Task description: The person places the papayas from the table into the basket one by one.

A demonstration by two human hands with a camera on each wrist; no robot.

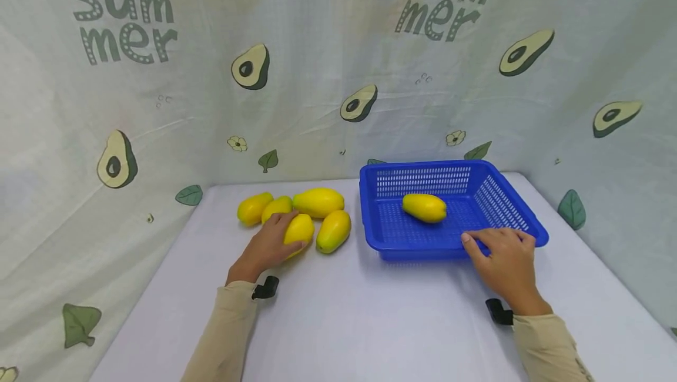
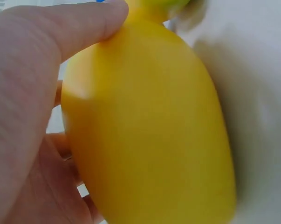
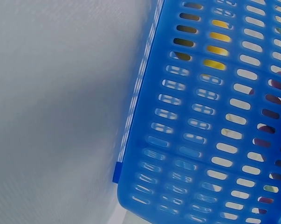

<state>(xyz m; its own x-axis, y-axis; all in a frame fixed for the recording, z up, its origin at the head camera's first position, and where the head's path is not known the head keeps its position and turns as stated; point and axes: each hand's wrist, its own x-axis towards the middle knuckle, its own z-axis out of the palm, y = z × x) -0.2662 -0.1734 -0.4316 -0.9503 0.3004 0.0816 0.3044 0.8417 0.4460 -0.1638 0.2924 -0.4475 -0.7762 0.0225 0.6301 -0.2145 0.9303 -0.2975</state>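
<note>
My left hand (image 1: 271, 242) grips a smooth yellow papaya (image 1: 300, 230) on the table, thumb on the near side. In the left wrist view this papaya (image 2: 149, 121) fills the middle, with the thumb across its top end. Close around it lie a large yellow papaya (image 1: 318, 203), a yellow-green one (image 1: 334, 232) and two more to the left. My right hand (image 1: 505, 258) holds the front rim of a blue plastic basket (image 1: 423, 247), near its right corner. Through the basket wall (image 3: 201, 116), patches of fingers show in the right wrist view. One papaya (image 1: 425, 208) lies inside the basket.
The table (image 1: 359, 323) has a white cover. Behind it and on both sides hangs a pale cloth (image 1: 307, 29) printed with avocados, leaves and lettering. The basket stands at the back right, close to the cloth.
</note>
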